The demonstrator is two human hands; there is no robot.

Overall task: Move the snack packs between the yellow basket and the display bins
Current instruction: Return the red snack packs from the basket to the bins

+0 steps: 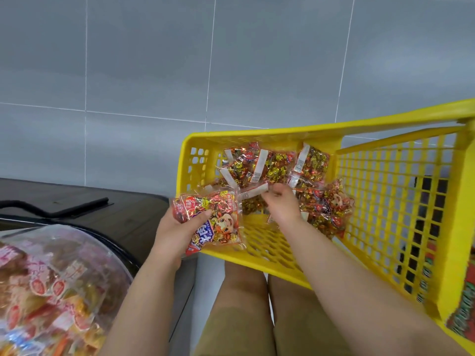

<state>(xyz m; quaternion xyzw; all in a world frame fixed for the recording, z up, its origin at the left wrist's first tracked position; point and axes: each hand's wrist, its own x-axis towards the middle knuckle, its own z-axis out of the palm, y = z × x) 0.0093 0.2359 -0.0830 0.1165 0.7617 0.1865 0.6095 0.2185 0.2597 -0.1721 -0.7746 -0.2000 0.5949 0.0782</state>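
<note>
Knees (244, 291) below, the left hand (177, 227) grips a seemingly light, crinkly snack pack (216, 224) over the yellow basket's (257, 133) near-left corner while the right hand (282, 204) pinches a second pack (253, 192) by its stiffer white header.

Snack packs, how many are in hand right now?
2: a snack pack gripped by the left hand at the yellow basket corner; a second pack pinched by the right hand inside. More may hide behind the first.
</note>
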